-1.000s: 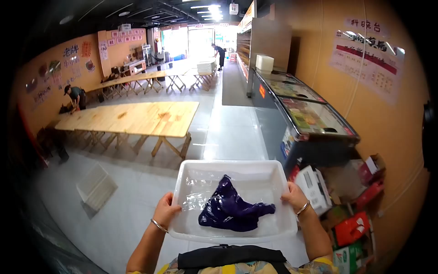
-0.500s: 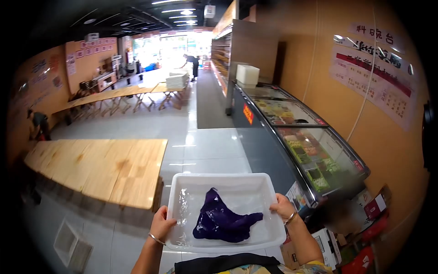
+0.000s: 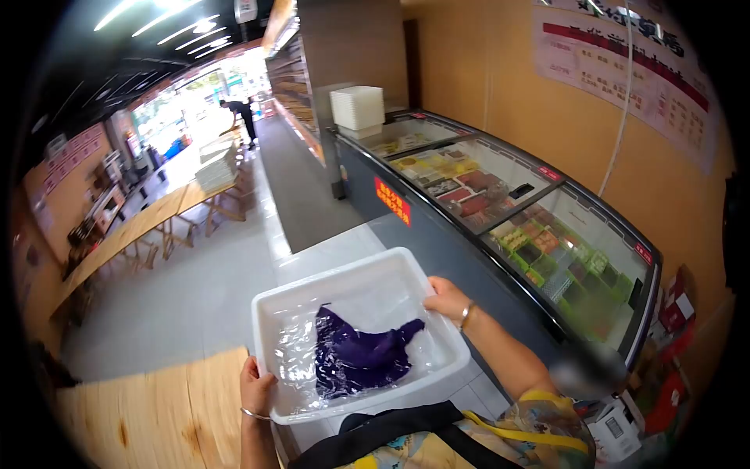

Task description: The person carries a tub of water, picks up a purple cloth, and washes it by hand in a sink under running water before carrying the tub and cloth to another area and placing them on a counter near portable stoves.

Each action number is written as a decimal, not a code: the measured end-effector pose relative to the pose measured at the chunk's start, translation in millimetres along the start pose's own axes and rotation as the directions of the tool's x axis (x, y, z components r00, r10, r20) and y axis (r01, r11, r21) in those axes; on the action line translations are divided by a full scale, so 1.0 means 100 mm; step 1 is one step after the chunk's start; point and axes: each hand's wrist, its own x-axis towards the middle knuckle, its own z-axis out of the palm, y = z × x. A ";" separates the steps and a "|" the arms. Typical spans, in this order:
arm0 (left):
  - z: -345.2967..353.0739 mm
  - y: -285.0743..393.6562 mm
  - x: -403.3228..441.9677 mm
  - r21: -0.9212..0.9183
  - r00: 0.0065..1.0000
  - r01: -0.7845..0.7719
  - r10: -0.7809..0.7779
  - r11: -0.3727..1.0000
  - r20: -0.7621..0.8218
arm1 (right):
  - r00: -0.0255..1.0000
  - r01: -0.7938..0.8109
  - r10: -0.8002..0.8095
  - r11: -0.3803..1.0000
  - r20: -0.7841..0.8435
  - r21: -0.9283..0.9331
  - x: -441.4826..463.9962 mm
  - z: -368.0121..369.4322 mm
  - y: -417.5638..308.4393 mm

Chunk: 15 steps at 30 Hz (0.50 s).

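Observation:
Between my hands is a white plastic tub (image 3: 422, 289) with water in it. A wet purple cloth (image 3: 361, 352) lies in the water, bunched up with one end stretched toward the right. My left hand (image 3: 256, 387) grips the tub's left wall, thumb over the rim. On the tub's right side, my right hand (image 3: 449, 301) is closed on the rim, with a bracelet at the wrist. The tub hangs in front of my body, tilted in view, with its right end toward the freezer.
A glass-topped chest freezer (image 3: 484, 195) with packed food runs along the right wall, white containers (image 3: 358, 108) stacked at its far end. A wooden table (image 3: 156, 406) is at lower left. Farther off, a person (image 3: 240, 119) bends beside long tables (image 3: 148, 223).
My view has turned to the right and moved closer to the freezer. The tub has come along in both hands and now sits at a slant. The near table has slid to the lower left.

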 end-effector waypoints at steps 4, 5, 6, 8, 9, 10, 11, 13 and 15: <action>-0.11 0.05 1.66 0.047 0.999 -0.013 0.011 0.999 0.048 | 0.998 0.063 -0.062 0.998 -0.013 0.025 1.49 0.22 -0.01; -0.15 0.06 2.05 0.060 0.999 0.001 -0.004 0.998 0.050 | 0.995 0.101 -0.100 0.992 -0.022 0.077 1.84 0.31 -0.01; -0.17 0.09 2.42 0.101 0.998 0.015 -0.021 0.995 0.055 | 0.997 0.072 -0.070 0.996 -0.038 0.048 2.16 0.37 -0.04; -0.25 0.13 3.28 0.146 0.996 0.005 -0.018 0.989 0.089 | 0.995 0.048 -0.047 0.999 -0.092 0.012 2.84 0.49 -0.12; -0.29 0.10 3.71 0.140 0.995 -0.013 0.000 0.990 0.097 | 0.992 0.058 -0.058 0.998 -0.110 -0.005 3.18 0.54 -0.21; -0.34 0.07 4.13 0.134 0.990 -0.004 -0.014 0.991 0.138 | 0.987 0.065 -0.068 0.998 -0.146 -0.026 3.52 0.60 -0.30; -0.41 0.06 4.57 0.109 0.983 -0.027 0.007 0.994 0.185 | 0.982 0.075 -0.081 0.996 -0.169 -0.039 3.88 0.67 -0.36; -0.43 0.07 5.39 0.092 0.972 -0.057 0.034 0.994 0.234 | 0.980 0.055 -0.064 0.997 -0.186 -0.052 4.68 0.80 -0.38; -0.44 0.06 6.11 0.091 0.982 -0.057 0.040 0.994 0.184 | 0.986 0.048 -0.059 0.996 -0.158 -0.074 5.46 0.88 -0.44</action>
